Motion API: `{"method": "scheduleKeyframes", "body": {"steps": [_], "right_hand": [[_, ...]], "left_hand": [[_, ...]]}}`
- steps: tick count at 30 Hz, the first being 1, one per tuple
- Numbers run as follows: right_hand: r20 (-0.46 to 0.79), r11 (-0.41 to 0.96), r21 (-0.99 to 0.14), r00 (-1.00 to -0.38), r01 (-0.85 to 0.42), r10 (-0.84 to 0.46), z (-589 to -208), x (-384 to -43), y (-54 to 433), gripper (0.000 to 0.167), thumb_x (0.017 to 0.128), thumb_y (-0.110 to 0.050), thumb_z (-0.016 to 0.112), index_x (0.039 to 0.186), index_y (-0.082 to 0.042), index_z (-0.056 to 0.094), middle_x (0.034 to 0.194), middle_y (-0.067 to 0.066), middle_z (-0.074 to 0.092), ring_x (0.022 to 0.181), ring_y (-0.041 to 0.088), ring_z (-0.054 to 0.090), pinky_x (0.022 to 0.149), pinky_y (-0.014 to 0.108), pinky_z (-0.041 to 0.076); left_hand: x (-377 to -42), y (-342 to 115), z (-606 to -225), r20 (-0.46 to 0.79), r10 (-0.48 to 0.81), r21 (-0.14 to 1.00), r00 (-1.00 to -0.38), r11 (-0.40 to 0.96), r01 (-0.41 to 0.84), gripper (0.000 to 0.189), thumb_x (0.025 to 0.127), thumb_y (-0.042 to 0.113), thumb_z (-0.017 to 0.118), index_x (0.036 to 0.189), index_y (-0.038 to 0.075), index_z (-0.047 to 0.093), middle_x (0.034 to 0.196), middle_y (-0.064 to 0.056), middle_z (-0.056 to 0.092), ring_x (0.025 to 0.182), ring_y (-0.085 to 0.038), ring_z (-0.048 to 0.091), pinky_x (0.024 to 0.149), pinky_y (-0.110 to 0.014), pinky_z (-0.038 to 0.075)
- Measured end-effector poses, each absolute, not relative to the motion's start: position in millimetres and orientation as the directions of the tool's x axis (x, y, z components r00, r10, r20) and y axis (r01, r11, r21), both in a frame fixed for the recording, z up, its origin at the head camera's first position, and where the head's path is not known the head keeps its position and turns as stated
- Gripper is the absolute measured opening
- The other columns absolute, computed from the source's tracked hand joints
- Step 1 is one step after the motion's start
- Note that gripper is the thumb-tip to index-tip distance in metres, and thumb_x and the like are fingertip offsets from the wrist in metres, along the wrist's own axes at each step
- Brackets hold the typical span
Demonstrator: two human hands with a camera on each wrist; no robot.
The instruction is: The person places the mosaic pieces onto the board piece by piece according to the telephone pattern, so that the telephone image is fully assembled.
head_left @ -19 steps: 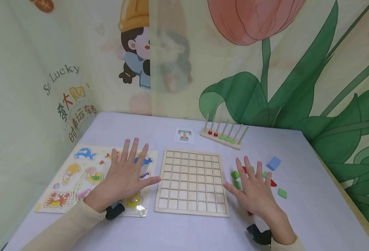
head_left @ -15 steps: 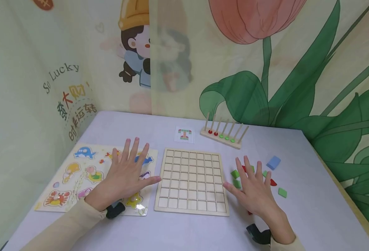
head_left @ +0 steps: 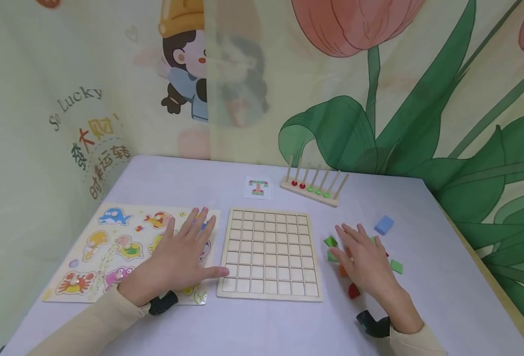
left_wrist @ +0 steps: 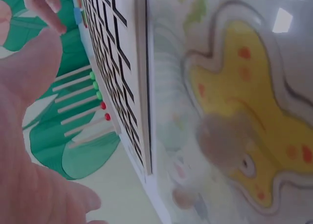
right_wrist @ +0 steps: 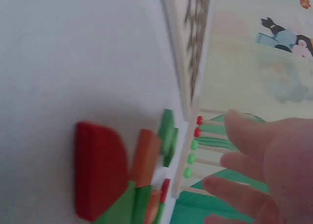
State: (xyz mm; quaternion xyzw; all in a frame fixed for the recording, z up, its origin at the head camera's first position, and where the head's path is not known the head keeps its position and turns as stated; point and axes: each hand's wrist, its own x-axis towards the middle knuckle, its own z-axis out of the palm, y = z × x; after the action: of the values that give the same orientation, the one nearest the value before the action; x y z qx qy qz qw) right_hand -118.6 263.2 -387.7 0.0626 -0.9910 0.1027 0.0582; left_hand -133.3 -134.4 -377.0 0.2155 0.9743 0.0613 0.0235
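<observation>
In the head view, my left hand (head_left: 172, 264) is spread flat above an animal puzzle board (head_left: 81, 247), its thumb tip reaching over the left edge of a wooden grid board (head_left: 269, 298). A yellow starfish piece (left_wrist: 234, 82) fills much of the left wrist view. To the right of the grid, my right hand (head_left: 370, 264) hovers with loosely bent fingers over small coloured blocks and holds none. Around it are a green block (head_left: 330, 242), an orange block (head_left: 342, 270) and a red block (right_wrist: 98, 170) with a rounded side. The hand hides some other blocks.
A pattern card (head_left: 258, 188) lies behind the grid. Beside it stands a wooden peg rack (head_left: 308, 193) with red and green beads. Farther right are a blue block (head_left: 384, 225) and a loose green block (head_left: 397, 266). Printed curtains border the table's back.
The right hand has dipped and its fingers have bent and drawn together, baring the red and orange blocks. The left hand has lowered slightly, fingers still spread. The head view has shifted a little.
</observation>
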Motion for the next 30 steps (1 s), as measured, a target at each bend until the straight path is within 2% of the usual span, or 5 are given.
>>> {"method": "scheduleKeyframes", "body": {"steps": [5,9,16,24,30], "right_hand": [[0.210,0.964,-0.180,-0.965,-0.198,-0.159,-393.7,-125.6,266.9,0.047,0.091,-0.022,0.078,0.132,-0.002,0.068,0.133,0.021,0.069,0.127,0.049,0.060,0.103,0.066,0.050],[0.217,0.970,-0.154,-0.964,-0.188,-0.153,-397.1,-131.8,267.2,0.042,0.088,-0.021,0.081,0.125,-0.003,0.073,0.122,0.020,0.074,0.104,0.039,0.068,0.086,0.050,0.060],[0.180,0.982,-0.104,-0.974,-0.156,-0.136,-401.9,-142.0,264.4,0.040,0.086,-0.026,0.084,0.120,-0.005,0.077,0.106,0.016,0.076,0.080,0.025,0.059,0.062,0.032,0.048],[0.127,0.993,-0.039,-0.986,-0.110,-0.105,-402.4,-149.2,258.5,0.042,0.084,-0.030,0.085,0.118,-0.007,0.078,0.095,0.013,0.073,0.076,0.026,0.059,0.062,0.038,0.047],[0.093,0.996,-0.045,-0.993,-0.077,-0.073,-399.3,-154.1,253.6,0.041,0.082,-0.029,0.087,0.114,-0.005,0.079,0.089,0.014,0.071,0.073,0.027,0.061,0.058,0.036,0.045]], "left_hand": [[-129.0,-126.7,-374.3,-0.099,0.495,0.170,-0.863,0.863,0.475,0.115,0.084,0.081,0.058,0.163,0.004,0.024,0.172,-0.015,0.018,0.160,-0.036,0.018,0.123,-0.073,0.013],[-127.6,-117.9,-374.2,-0.141,0.522,0.190,-0.841,0.848,0.494,0.115,0.084,0.080,0.059,0.162,0.002,0.024,0.172,-0.015,0.020,0.160,-0.035,0.019,0.124,-0.072,0.012],[-125.4,-102.0,-375.8,-0.229,0.517,0.196,-0.825,0.855,0.481,0.120,0.083,0.081,0.060,0.162,-0.001,0.021,0.173,-0.016,0.016,0.162,-0.033,0.014,0.126,-0.068,0.012],[-121.6,-91.2,-376.0,-0.252,0.502,0.155,-0.828,0.865,0.477,0.122,0.080,0.081,0.063,0.159,-0.005,0.026,0.170,-0.022,0.020,0.160,-0.036,0.017,0.126,-0.067,0.016],[-121.0,-89.0,-375.6,-0.267,0.482,0.126,-0.835,0.876,0.465,0.123,0.079,0.081,0.064,0.157,-0.007,0.029,0.168,-0.025,0.023,0.159,-0.038,0.020,0.125,-0.067,0.017]]}}
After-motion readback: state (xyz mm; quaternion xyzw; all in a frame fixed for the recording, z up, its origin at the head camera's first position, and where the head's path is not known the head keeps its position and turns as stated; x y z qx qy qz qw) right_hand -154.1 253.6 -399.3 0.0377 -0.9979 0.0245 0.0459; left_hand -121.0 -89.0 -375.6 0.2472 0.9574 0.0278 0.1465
